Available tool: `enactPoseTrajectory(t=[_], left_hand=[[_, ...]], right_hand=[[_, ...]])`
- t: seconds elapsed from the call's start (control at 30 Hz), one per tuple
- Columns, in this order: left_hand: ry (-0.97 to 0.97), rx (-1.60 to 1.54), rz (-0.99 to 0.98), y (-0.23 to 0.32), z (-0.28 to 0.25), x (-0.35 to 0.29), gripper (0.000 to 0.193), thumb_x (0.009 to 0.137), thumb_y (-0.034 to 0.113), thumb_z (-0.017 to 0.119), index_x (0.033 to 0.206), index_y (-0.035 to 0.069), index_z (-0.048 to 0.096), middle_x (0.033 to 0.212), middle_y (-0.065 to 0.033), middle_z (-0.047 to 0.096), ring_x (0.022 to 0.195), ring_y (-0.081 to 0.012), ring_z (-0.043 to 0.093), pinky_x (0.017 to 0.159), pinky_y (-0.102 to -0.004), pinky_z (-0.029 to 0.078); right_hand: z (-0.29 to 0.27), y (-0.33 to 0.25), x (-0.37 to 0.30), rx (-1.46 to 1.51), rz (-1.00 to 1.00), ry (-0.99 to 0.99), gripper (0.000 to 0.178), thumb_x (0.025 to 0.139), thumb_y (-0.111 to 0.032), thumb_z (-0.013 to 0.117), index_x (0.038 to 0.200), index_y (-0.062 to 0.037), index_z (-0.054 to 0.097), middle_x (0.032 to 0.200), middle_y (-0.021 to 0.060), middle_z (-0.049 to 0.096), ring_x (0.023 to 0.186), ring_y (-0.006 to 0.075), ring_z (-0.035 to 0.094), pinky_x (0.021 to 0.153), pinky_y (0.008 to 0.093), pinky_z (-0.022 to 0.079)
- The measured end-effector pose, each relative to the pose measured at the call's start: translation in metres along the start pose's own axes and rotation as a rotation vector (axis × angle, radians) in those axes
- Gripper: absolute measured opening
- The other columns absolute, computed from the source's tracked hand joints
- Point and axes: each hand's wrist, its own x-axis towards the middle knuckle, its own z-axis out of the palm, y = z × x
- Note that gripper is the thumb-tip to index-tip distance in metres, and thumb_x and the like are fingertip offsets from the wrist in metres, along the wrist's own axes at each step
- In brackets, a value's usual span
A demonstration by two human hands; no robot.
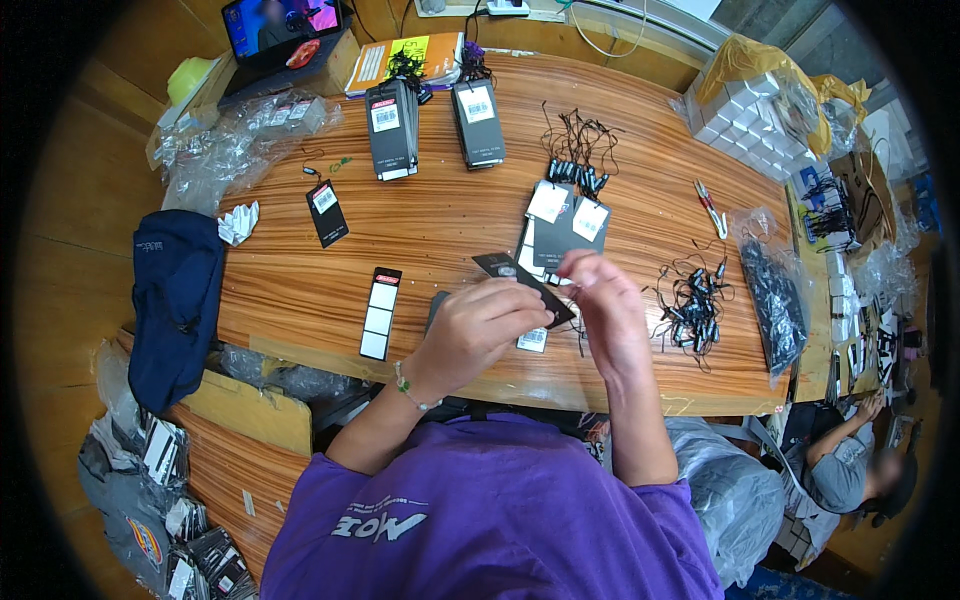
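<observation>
My left hand [487,318] grips a black hang tag [552,305] by its face, holding it tilted above the table's near side. Close to the tag's right edge, my right hand [608,308] has its fingers pinched together; whatever is between them is too small to make out. Just beyond both hands lies a spread pile of dark grey tags [568,236] with white stickers, its black strings [578,140] fanned out at the far end. To the right sits a loose heap of black tag strings [697,305]. A black card with white panels [379,318] lies left of my left hand.
Two tag stacks [394,135] [479,128] stand at the back, with a single tag [326,214] nearer. Red-handled snips [711,210] and a bag of black strings [772,295] are at right, below white boxes [750,125]. A navy pouch [176,300] overhangs the left edge. Another person [850,470] sits far right.
</observation>
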Motion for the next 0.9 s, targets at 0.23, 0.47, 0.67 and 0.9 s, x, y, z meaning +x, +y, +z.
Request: enactPoseTrajectory(t=[0.23,0.47,0.67,0.9], left_hand=[[0.045,-0.381,-0.420,0.009,-0.005,-0.014,0.031,0.074,0.001,0.065,0.104,0.003,0.058,0.097,-0.0091,0.060,0.087,-0.0203,0.061,0.071,-0.0281,0.051],[-0.130,-0.196,-0.808,-0.056,-0.078,-0.046,0.050,0.069,0.011,0.070,0.116,0.008,0.054,0.114,-0.0086,0.049,0.110,-0.0225,0.046,0.092,-0.0313,0.039],[-0.245,0.149,-0.827,-0.093,-0.091,-0.083,0.043,0.065,0.012,0.072,0.107,0.008,0.060,0.107,-0.0083,0.049,0.107,-0.0244,0.046,0.094,-0.0322,0.037],[-0.008,0.262,-0.593,-0.076,-0.087,-0.085,0.035,0.066,0.002,0.070,0.100,0.002,0.062,0.104,-0.0083,0.054,0.098,-0.0196,0.055,0.083,-0.0290,0.045]], right_hand=[[0.023,-0.038,-0.006,0.296,-0.241,-0.171,0.011,0.091,-0.017,0.045,0.091,-0.0071,0.042,0.066,0.0038,0.045,0.061,0.0138,0.043,0.068,0.0328,0.040],[0.027,-0.049,-0.036,0.009,-0.174,-0.172,0.011,0.085,-0.005,0.051,0.092,-0.0031,0.043,0.069,0.0079,0.051,0.061,0.0136,0.049,0.060,0.0284,0.041],[0.015,-0.055,-0.041,-0.177,-0.084,-0.046,0.022,0.080,0.005,0.051,0.101,0.0016,0.044,0.074,0.0080,0.056,0.064,0.0137,0.054,0.061,0.0247,0.043],[0.003,-0.061,-0.042,-0.333,-0.157,0.041,0.020,0.080,0.005,0.052,0.099,0.0027,0.048,0.071,0.0067,0.056,0.063,0.0103,0.053,0.059,0.0222,0.043]])
